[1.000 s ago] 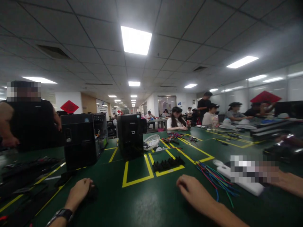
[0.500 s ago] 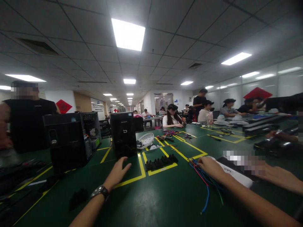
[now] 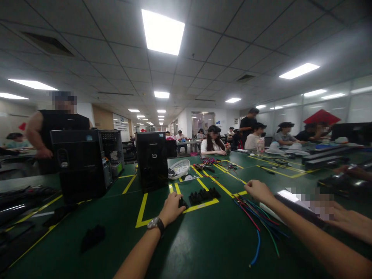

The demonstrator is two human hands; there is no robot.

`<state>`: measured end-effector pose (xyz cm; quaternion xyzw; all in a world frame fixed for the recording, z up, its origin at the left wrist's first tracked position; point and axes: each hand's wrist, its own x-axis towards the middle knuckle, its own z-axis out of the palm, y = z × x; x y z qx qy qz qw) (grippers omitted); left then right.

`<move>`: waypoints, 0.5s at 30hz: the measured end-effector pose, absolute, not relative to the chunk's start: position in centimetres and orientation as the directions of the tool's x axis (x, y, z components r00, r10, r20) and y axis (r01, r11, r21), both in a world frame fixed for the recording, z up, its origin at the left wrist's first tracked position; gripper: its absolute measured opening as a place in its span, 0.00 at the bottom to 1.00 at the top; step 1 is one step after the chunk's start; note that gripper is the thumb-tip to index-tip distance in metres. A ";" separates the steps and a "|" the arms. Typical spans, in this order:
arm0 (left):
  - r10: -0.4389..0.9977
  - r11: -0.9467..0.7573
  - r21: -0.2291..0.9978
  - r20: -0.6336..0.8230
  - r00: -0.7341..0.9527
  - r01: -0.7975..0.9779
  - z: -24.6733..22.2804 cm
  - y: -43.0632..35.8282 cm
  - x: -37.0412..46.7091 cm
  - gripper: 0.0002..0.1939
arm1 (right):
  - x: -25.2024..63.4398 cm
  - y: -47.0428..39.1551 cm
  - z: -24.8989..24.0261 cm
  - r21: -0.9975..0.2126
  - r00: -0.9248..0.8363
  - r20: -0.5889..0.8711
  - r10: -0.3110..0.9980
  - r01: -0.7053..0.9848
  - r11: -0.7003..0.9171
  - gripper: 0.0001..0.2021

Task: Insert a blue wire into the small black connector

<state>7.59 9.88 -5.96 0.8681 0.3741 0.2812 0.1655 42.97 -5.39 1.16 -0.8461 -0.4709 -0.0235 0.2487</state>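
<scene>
Two hands are out over the green table (image 3: 203, 248), and the relation that matters is between the left hand (image 3: 172, 208) and the row of black clips (image 3: 204, 195) lying on a yellow tape line (image 3: 200, 205). That row runs as a long, low strip from just in front of the left fingers (image 3: 179, 202) away to their right and slightly farther out, so its long axis lies across the reach, not along it. The left fingers are curled down and closed over the near, left end of the row, on a small black piece (image 3: 183, 202) there; whether they truly pinch it or only rest on it cannot be told, since the knuckles hide the tips. The right hand (image 3: 258, 190) sits well to the right of the row, past its far end, with its fingers bent loosely downward over the upper ends of a bundle of coloured wires (image 3: 257, 220); it seems to touch them, but a firm grip cannot be made out. The wires fan back toward the wearer from those fingers. Of the two, the left hand is clearly the nearer to the clips, already at them, while the right is apart from them. Behind the left fingers, farther out, stands a black computer tower (image 3: 152, 159), and a loose black part (image 3: 93, 237) lies well to their left.
</scene>
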 end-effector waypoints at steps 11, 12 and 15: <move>0.732 -0.658 0.617 0.389 0.560 0.431 -3.6 5.6 2.4 0.25 | 37.7 -11.9 8.7 -0.857 0.494 0.375 0.784 0.507 0.091 0.11; 0.735 -0.655 0.640 0.416 0.536 0.402 -3.1 5.0 2.0 0.29 | 36.0 -12.2 8.6 -0.889 0.458 0.341 0.821 0.441 0.123 0.11; 0.809 -0.563 0.756 0.422 0.409 0.334 -1.6 3.3 0.9 0.36 | 30.0 -12.2 7.5 -0.943 0.318 0.251 0.914 0.293 0.157 0.13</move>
